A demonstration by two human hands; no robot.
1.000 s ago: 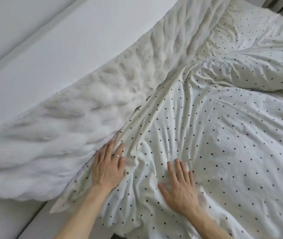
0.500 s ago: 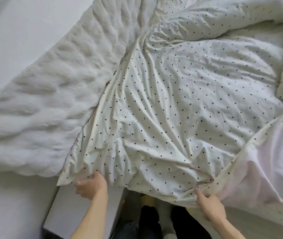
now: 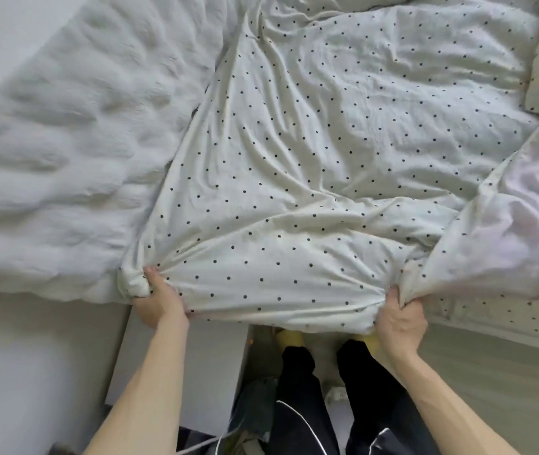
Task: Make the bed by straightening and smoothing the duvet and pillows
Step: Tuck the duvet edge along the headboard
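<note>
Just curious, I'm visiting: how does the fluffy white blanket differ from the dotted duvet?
The fluffy white plush blanket is plain and tufted; the black-dotted white fabric duvet is flat-woven and creased. The left hand and right hand grip the duvet's near edge; neither holds the blanket. Both are white bedding.

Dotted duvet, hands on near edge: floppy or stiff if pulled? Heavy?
Probably floppy: the dotted duvet bunches into tight folds where the left hand and right hand grip it. Likely light for its bulk, since it puffs up between the grips. It may drag where its edge meets the fluffy white blanket.
</note>
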